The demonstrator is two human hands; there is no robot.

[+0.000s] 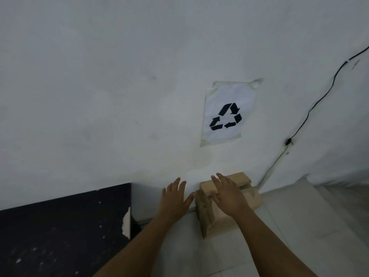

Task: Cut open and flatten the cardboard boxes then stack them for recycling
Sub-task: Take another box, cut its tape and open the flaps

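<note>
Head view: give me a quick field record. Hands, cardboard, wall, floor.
left hand: fingers spread and straight, beside the cardboard, holding nothing
right hand: fingers straight, palm down over the cardboard; contact unclear
cardboard: brown pile on the floor against the wall, looks folded down
sign: white sheet with black recycling symbol, stuck on the wall above the pile
cable: black, runs down the wall at right
dark panel: lower left, speckled
floor: pale tiles

No readable words or numbers. White paper sheet (227,112) taped to the white wall (99,76) bears a black three-arrow recycling symbol (226,116), centred on the sheet.
</note>
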